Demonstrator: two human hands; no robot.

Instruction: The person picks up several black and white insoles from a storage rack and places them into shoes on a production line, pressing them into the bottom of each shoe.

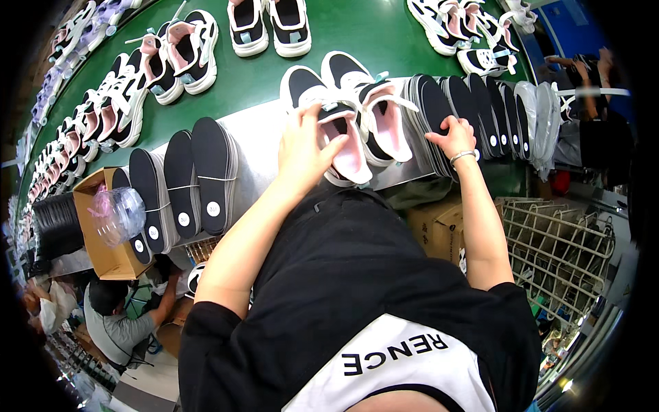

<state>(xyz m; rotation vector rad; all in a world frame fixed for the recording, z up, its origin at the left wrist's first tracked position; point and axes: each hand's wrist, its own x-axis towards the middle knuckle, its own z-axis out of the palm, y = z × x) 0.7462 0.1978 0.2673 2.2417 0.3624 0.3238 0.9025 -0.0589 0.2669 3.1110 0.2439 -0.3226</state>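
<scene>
A pair of black-and-white sneakers with pink linings stands in front of me at the edge of the green work table [357, 34]. My left hand [307, 145] grips the left sneaker [351, 161] by its upper, thumb at the opening. The right sneaker [386, 123] stands against it, laces loose, untouched by either hand. At the right, my right hand [456, 139], wearing a bracelet, has its fingers curled in a pinch at the edge of the top black insole [431, 99] of the nearest stack. Exactly how much the fingertips hold is partly hidden.
More insole stacks [473, 103] fan out at the right, and tied bundles [214, 172] lie at the left beside a cardboard box [86, 206] with a plastic jug. Rows of sneakers [185, 55] line the table. A wire rack [559, 247] stands lower right; another person [120, 319] is at lower left.
</scene>
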